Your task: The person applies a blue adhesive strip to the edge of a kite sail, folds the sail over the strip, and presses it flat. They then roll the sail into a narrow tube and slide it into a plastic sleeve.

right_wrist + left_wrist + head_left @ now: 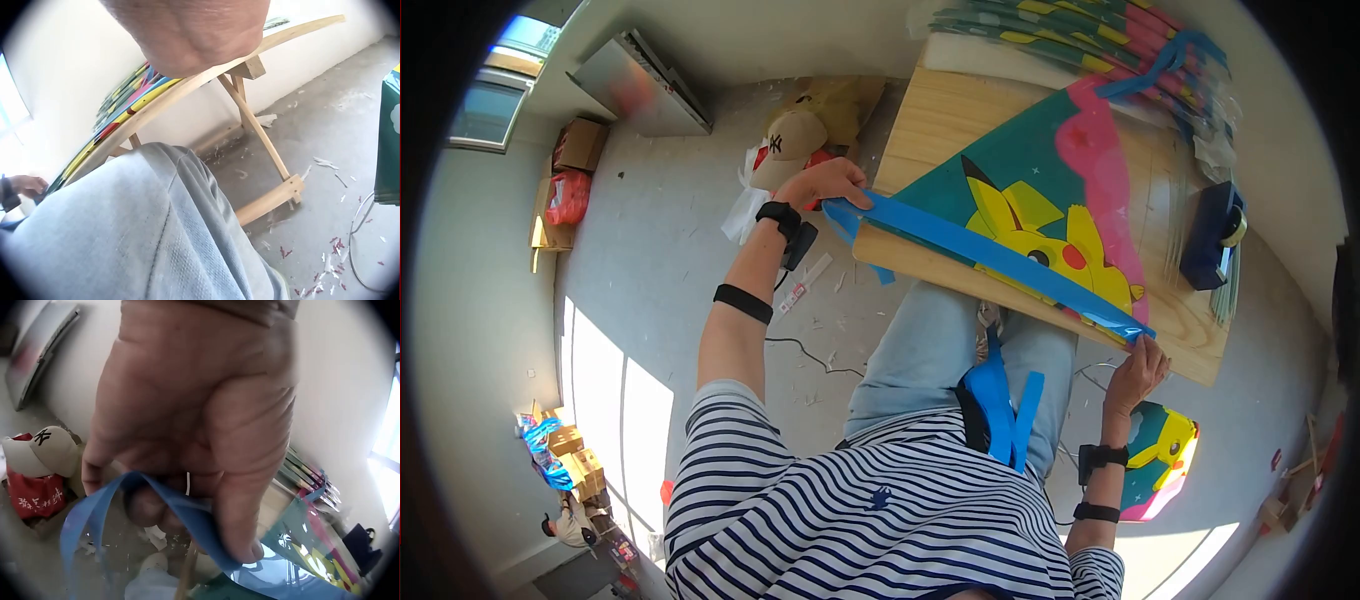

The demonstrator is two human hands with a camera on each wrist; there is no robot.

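Observation:
A long blue strip (980, 250) lies along the near edge of a teal sheet printed with a yellow cartoon figure (1020, 170), on a wooden table (930, 110). My left hand (835, 185) grips the strip's left end at the table corner. The left wrist view shows its fingers (187, 425) curled round the looped blue strip (94, 512). My right hand (1138, 368) pinches the strip's right end at the table's near edge. Only the back of the right hand (187, 31) shows in the right wrist view.
A dark blue tape dispenser (1208, 235) stands at the table's right. A stack of printed sheets (1090, 35) lies at the back. More blue strips (1000, 410) hang at my lap. On the floor are a beige cap (785, 145), another printed sheet (1165, 450) and a cable (359, 250).

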